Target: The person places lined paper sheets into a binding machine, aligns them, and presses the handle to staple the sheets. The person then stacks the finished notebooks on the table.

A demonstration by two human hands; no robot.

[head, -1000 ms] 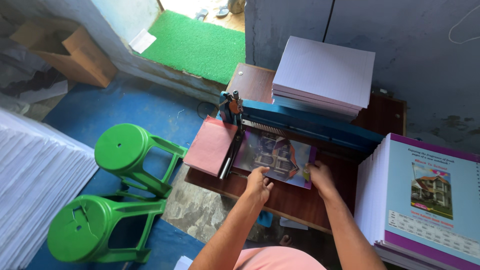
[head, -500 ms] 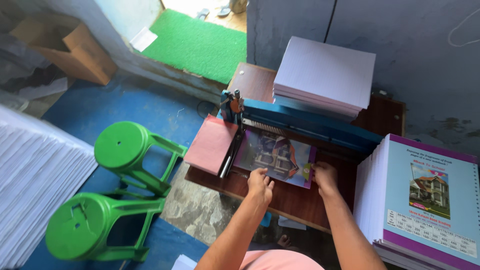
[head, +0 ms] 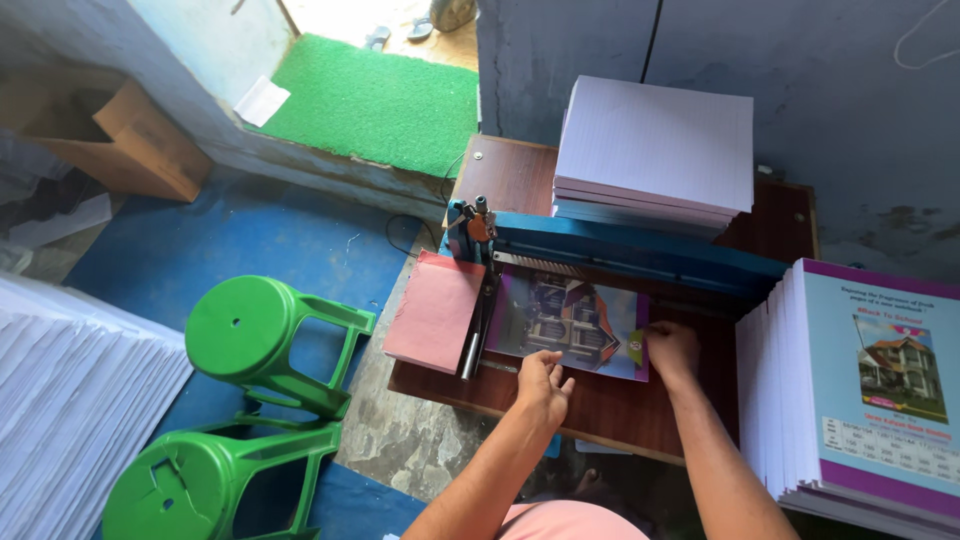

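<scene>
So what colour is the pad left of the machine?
Pink: the pad beside the blue machine, seen in the head view.
</scene>
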